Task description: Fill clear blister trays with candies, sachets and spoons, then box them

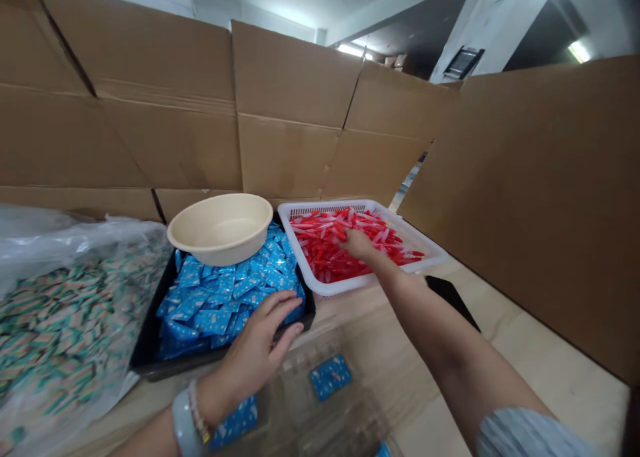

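My right hand [357, 243] reaches into a white plastic basket [330, 287] heaped with slim red pieces [330, 253] that have pale, translucent ends. Its fingertips are among those pieces, blurred and partly hidden, so I cannot tell whether it grips one. My left hand [263, 340] is open, fingers apart, by the near right corner of a black tray [150, 363]. Nothing shows in it. Small blue patterned packets [215, 310] fill that tray. Below the hands, clear plastic containers [345, 423] lie on the table, with a blue packet [331, 377] in one and another packet [237, 420] near my left wrist.
A cream basin [223, 227] rests on the blue packets at the tray's back. On the left lies a clear plastic bag [75, 253] of striped, multicoloured pieces. Cardboard walls [290, 103] enclose the wooden table [400, 350]. A flat black object [450, 300] lies beside my right forearm.
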Tool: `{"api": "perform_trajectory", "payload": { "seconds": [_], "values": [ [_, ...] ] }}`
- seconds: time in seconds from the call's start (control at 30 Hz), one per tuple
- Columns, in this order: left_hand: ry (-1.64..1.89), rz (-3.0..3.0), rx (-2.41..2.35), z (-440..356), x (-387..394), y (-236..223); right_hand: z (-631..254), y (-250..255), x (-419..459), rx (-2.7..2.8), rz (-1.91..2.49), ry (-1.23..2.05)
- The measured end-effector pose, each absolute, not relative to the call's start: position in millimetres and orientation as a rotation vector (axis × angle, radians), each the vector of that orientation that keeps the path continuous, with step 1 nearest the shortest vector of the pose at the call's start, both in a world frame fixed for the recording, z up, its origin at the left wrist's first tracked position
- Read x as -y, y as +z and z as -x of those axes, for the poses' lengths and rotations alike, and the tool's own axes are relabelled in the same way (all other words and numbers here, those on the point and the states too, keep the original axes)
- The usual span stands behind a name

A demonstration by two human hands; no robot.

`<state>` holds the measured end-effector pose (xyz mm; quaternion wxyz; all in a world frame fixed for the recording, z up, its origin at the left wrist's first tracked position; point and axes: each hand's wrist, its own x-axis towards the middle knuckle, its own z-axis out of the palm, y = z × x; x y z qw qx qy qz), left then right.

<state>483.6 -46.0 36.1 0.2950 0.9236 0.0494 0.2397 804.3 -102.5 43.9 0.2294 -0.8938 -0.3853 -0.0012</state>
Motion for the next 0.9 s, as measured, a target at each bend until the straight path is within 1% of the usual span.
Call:
{"api": "perform_trajectory", "payload": {
  "seconds": [0.1, 0.27, 0.33, 0.4, 0.5, 0.53, 0.6, 0.67, 0.73, 0.83, 0.9],
  "values": [
    [0.749, -2.236, -0.167, -503, 49, 51, -798, 71, 110, 0.957, 2.218, 0.057],
    [0.834, -1.797, -0.292, -571, 57, 83, -749, 109, 111, 0.934, 1.880, 0.334],
    [0.709, -1.740, -0.285, -587, 60, 92, -717, 114, 114, 0.941, 1.795, 0.444],
    [0.516, -1.752, -0.249, -583, 62, 96, -683, 111, 122, 0.926, 1.678, 0.665],
    [0.262, -1.776, -0.174, -542, 65, 91, -638, 98, 141, 0.791, 1.406, 1.086],
    [0.191, -1.758, -0.163, -524, 67, 88, -624, 91, 147, 0.723, 1.318, 1.180],
    [0.088, -1.701, -0.207, -487, 71, 80, -598, 75, 155, 0.594, 1.207, 1.268],
    [0.077, -1.713, -0.338, -456, 75, 69, -571, 59, 158, 0.498, 1.153, 1.311],
    [0.145, -1.836, -0.478, -429, 76, 58, -547, 46, 159, 0.456, 1.157, 1.298],
    [0.315, -2.144, -0.549, -386, 72, 42, -528, 37, 166, 0.475, 1.233, 1.158],
    [0.334, -2.327, -0.488, -355, 65, 32, -533, 35, 179, 0.568, 1.343, 1.026]
  ]
}}
